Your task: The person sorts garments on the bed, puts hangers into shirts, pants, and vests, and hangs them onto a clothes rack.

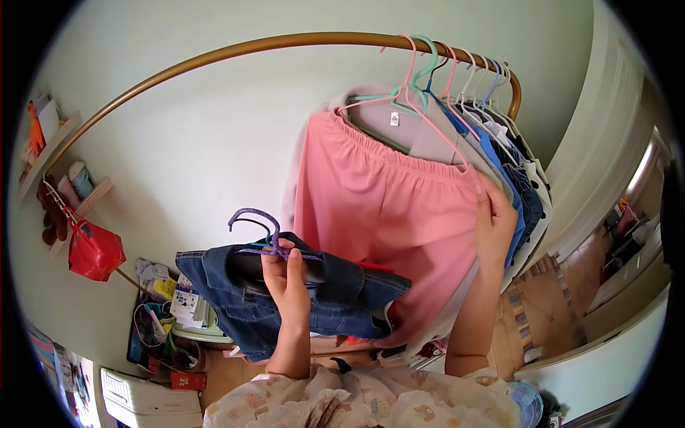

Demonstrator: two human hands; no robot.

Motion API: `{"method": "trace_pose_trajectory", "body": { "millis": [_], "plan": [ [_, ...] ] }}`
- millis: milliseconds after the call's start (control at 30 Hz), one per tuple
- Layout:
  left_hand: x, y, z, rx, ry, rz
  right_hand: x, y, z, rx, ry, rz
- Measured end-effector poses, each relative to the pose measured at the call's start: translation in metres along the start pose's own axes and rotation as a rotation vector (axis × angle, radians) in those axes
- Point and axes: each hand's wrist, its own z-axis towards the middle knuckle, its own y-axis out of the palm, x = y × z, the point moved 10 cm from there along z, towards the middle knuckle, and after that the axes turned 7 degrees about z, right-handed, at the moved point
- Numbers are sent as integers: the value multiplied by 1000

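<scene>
Pink trousers [385,192] with an elastic waist hang on a pink hanger [407,68] from the brown rail [285,41]. My right hand [494,221] grips the waist of these trousers at their right corner, thumb on the front. Lower left, my left hand [287,278] is closed around the neck of a purple hanger [257,214], just below its hook. A dark blue denim garment [342,285] hangs from that hanger, off the rail and in front of the pink trousers. Behind the trousers is a grey garment [371,114] on a green hanger.
More clothes on hangers [517,178] crowd the rail's right end. A red bag [96,250] hangs at the left, near small wall shelves [96,196]. Boxes and papers [187,307] stand low at the left. A doorway and tiled floor [542,314] lie at the right.
</scene>
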Motion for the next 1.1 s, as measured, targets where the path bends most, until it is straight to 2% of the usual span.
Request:
{"method": "trace_pose_trajectory", "body": {
  "millis": [67,167,233,300,333,400,533,567,667,767,967,1067,1100],
  "plan": [
    [2,0,1,-10,-9,-4,-10,-3,-8,40,68,-27],
    [-1,1,9,8,-23,1,-80,-7,-26,210,-309,-568],
    [-3,0,11,4,-17,12,-110,3,-54,238,-418,-555],
    [-3,3,12,-1,-57,-16,-115,39,-76,-147,-376,-204],
    [-1,2,13,-2,-66,-22,-119,64,-85,-421,-306,-43],
    [-1,1,15,-4,-87,-33,-104,107,-118,-816,-67,193],
    [-12,-16,15,102,-162,-69,-81,133,-167,-1085,231,307],
    [-18,-18,18,52,-161,-62,-79,136,-174,-1130,294,325],
    [-19,-17,22,5,-210,-47,-76,142,-176,-1120,436,292],
    [-23,-23,29,-3,-144,-4,-60,150,-177,-960,394,274],
    [-26,-24,32,-10,-106,-56,-79,154,-168,-943,282,368],
    [-21,-17,30,-46,-156,-22,-76,154,-168,-992,339,297],
    [-21,-14,32,-71,-162,-45,-75,152,-164,-912,312,244]
  ]
}}
